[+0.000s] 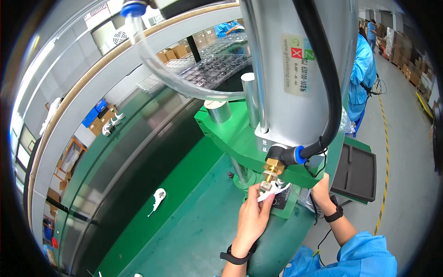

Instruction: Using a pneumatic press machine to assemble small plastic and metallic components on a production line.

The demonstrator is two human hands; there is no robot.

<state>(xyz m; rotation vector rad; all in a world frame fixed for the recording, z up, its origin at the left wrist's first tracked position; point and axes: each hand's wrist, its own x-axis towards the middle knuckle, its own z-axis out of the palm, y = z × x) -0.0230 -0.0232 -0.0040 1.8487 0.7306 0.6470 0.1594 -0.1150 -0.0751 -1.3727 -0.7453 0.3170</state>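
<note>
Green bench (194,231) carries a press (295,83). Left hand (253,217) pinches a white plastic part (272,191) under the brass fitting (272,171), at its one o'clock. Right hand (323,191), farther right, grip hidden.

a green surface (194,231) runs across the lower left, with a lone white plastic piece (158,198) lying on it, well apart from the press. farther back, clear blister trays (217,64) sit in rows, and cardboard boxes (173,53) stand behind them. a clear hose (161,74) curves down from a blue fitting (134,7). a black foam mat (356,171) lies at the right. beyond it a person in a blue coat (362,76) stands on the grey floor (406,152), beside a yellow floor line (385,152).
</note>
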